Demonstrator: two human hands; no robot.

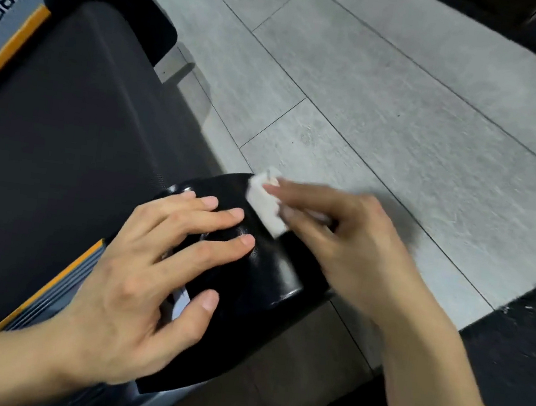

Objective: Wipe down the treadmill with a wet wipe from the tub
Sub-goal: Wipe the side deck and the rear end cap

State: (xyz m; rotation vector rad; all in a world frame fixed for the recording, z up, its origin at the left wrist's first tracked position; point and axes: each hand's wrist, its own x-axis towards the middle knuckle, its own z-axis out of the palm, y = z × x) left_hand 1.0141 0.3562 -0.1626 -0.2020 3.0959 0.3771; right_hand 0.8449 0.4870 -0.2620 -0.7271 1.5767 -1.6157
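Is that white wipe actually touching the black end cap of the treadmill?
Touching. In the head view the right hand presses the folded wipe flat against the glossy black end cap, with no gap showing beneath it.

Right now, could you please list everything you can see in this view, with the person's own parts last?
treadmill belt: one, black, left half of view.
end caps: two, glossy black; one at the near rear corner under the hands, one at the far corner.
side rail: one, grey with an orange stripe and lettering, upper left.
wet wipe: one, white, folded, on the near end cap.
floor: grey tiles, right of the treadmill.
mat: one, dark, lower right.
left hand: one, fingers spread flat on the near end cap.
right hand: one, motion-blurred, holding the wet wipe against the cap.
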